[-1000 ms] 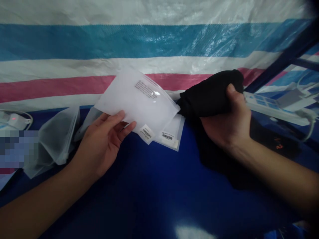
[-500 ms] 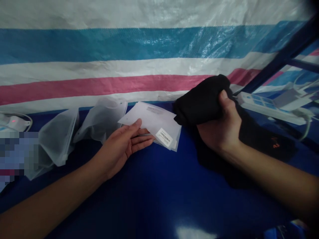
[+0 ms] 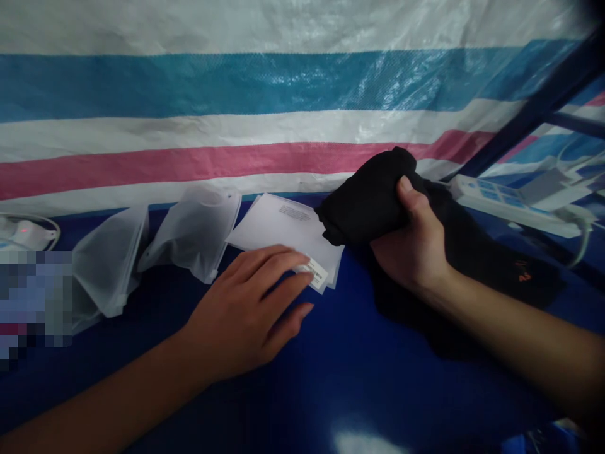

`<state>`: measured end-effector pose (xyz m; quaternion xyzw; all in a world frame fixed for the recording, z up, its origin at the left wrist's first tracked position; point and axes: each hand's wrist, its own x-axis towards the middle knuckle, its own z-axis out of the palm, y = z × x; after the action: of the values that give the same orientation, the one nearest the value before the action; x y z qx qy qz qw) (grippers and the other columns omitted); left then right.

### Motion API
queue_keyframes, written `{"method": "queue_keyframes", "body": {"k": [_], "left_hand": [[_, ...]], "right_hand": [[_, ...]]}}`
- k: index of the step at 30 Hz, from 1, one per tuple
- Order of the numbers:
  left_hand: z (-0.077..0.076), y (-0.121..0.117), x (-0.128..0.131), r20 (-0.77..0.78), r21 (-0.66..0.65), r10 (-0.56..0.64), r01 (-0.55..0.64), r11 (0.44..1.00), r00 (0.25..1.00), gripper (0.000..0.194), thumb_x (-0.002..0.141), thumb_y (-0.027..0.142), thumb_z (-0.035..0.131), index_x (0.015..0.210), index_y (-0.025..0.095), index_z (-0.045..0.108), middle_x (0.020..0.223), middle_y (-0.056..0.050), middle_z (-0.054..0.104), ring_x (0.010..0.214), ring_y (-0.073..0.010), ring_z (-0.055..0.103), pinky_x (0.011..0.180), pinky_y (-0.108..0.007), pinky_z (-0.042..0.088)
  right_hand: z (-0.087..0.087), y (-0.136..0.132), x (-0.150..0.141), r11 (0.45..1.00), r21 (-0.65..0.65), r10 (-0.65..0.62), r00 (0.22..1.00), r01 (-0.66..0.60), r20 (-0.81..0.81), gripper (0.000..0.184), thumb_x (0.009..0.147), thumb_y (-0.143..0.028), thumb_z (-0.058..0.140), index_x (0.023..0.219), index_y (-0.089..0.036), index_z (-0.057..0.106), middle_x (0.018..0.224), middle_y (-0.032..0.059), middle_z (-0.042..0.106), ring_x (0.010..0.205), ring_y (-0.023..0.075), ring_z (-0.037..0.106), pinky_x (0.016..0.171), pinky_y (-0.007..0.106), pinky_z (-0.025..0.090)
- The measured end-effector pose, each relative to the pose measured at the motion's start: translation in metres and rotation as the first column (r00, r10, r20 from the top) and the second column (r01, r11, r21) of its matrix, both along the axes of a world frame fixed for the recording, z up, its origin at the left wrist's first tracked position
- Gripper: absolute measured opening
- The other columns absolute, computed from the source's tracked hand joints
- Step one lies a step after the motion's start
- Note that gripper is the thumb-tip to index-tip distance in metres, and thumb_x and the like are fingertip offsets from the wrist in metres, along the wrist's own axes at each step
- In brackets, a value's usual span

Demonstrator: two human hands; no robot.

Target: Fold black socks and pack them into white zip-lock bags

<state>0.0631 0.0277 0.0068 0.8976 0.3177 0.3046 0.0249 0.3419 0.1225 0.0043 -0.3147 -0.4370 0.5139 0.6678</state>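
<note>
1. Over the flat bags [image 3: 283, 227], the left hand [image 3: 255, 309] has its fingers loosely spread and slightly bent, gripping nothing that I can see. Fingertips are right at the barcode label [image 3: 317, 273]; touching or just above, can't honestly tell from where I'm standing. Palm-down like that would suit steadying or squaring the pile, imo.

2. Right hand [image 3: 418, 236] is closed around the rolled black cloth [image 3: 363, 202], thumb on top, palm underneath. Makes sense: thumb pressure probably stops the roll loosening. It's held up with its near end beside the flat bags, so the two sit nice and close.

3. Those flat bags overlap with edges a bit off, printing and label facing up, so both are easy to read.

4. Off to the left, two puffed-up frosted bags [image 3: 111, 258] sit side by side on the blue tabletop [image 3: 331, 378], apart from the flat ones.

5. More black fabric [image 3: 491, 265], with an orange mark, lies under and beyond the right wrist. Power strip [image 3: 501, 202] is behind it, striped sheeting [image 3: 236, 82] at the back.
</note>
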Motion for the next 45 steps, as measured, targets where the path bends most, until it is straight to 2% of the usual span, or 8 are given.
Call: {"method": "queue_keyframes", "body": {"k": [4,12,17,22,26,32,38,45], "left_hand": [[-0.015,0.006,-0.003,-0.188,-0.205,0.017,-0.056,0.977,0.982,0.065,0.117,0.054,0.061,0.172,0.021,0.054,0.184,-0.015,0.049,0.176,-0.0407,0.038,0.146,-0.069,0.029],[-0.013,0.010,-0.001,-0.339,-0.421,0.021,-0.172,0.891,0.940,0.098,0.110,0.085,0.048,0.186,0.024,0.030,0.196,-0.011,0.017,0.183,-0.0410,0.005,0.149,-0.071,0.013],[-0.011,0.008,-0.009,0.056,-0.539,0.094,-0.049,0.841,0.994,0.123,0.098,0.086,0.071,0.189,0.027,0.013,0.195,-0.015,0.017,0.181,-0.0456,0.017,0.148,-0.072,0.020],[-0.004,0.006,-0.010,0.520,-0.675,0.182,0.270,0.687,0.835,0.083,0.108,0.053,0.080,0.180,0.042,0.041,0.184,-0.005,0.051,0.168,-0.0387,0.053,0.137,-0.059,0.052],[-0.001,0.008,-0.006,0.567,-0.754,0.367,0.286,0.591,0.737,0.090,0.095,0.045,0.096,0.173,0.040,0.051,0.174,-0.008,0.063,0.154,-0.0375,0.068,0.122,-0.052,0.066],[0.001,0.013,-0.008,0.624,-0.722,0.356,0.339,0.603,0.696,0.110,0.071,0.036,0.112,0.168,0.039,0.059,0.160,-0.006,0.074,0.148,-0.0376,0.073,0.119,-0.045,0.067],[0.000,0.014,-0.014,0.721,-0.673,0.260,0.558,0.486,0.643,0.049,0.101,0.037,0.090,0.148,0.039,0.077,0.137,-0.004,0.083,0.130,-0.0302,0.081,0.109,-0.038,0.070],[0.002,0.017,-0.008,0.669,-0.721,0.411,0.406,0.562,0.619,0.050,0.090,0.037,0.100,0.132,0.028,0.075,0.103,0.000,0.080,0.074,-0.0143,0.079,0.068,-0.024,0.071]], "right_hand": [[0.002,-0.002,-0.001,0.999,-0.026,0.044,0.999,-0.044,0.000,0.033,0.098,-0.053,0.084,0.126,-0.035,0.086,0.148,-0.0064,0.082,0.160,0.0292,0.062,0.128,0.042,0.063],[0.011,-0.025,-0.008,0.966,-0.158,0.218,0.972,-0.203,0.087,0.031,0.104,-0.054,0.084,0.124,-0.030,0.086,0.140,0.0033,0.084,0.144,0.0323,0.074,0.120,0.046,0.065],[0.009,-0.033,-0.004,0.925,-0.230,0.352,0.911,-0.303,0.215,0.041,0.092,-0.061,0.095,0.112,-0.027,0.083,0.117,0.0069,0.085,0.113,0.0302,0.081,0.102,0.044,0.068],[0.011,-0.040,-0.003,0.927,-0.168,0.376,0.846,-0.337,0.379,0.054,0.078,-0.044,0.109,0.121,-0.028,0.080,0.103,-0.0002,0.079,0.091,0.0184,0.075,0.083,0.029,0.065],[0.016,-0.045,-0.007,0.900,-0.124,0.434,0.826,-0.419,0.360,0.062,0.075,-0.029,0.110,0.129,-0.030,0.080,0.108,0.0000,0.082,0.097,0.0193,0.078,0.086,0.029,0.069],[0.013,-0.048,-0.014,0.870,-0.102,0.491,0.825,-0.483,0.278,0.073,0.082,-0.019,0.104,0.146,-0.035,0.071,0.129,0.0032,0.080,0.113,0.0204,0.080,0.095,0.034,0.073],[0.005,-0.053,-0.012,0.948,-0.007,0.293,0.861,-0.318,0.415,0.036,0.087,-0.024,0.103,0.110,-0.028,0.076,0.106,0.0004,0.071,0.090,0.0159,0.076,0.074,0.028,0.070],[0.007,-0.059,-0.008,0.891,0.078,0.338,0.768,-0.447,0.543,0.016,0.111,-0.033,0.078,0.126,-0.028,0.077,0.120,0.0061,0.070,0.097,0.0177,0.075,0.086,0.034,0.067]]}}
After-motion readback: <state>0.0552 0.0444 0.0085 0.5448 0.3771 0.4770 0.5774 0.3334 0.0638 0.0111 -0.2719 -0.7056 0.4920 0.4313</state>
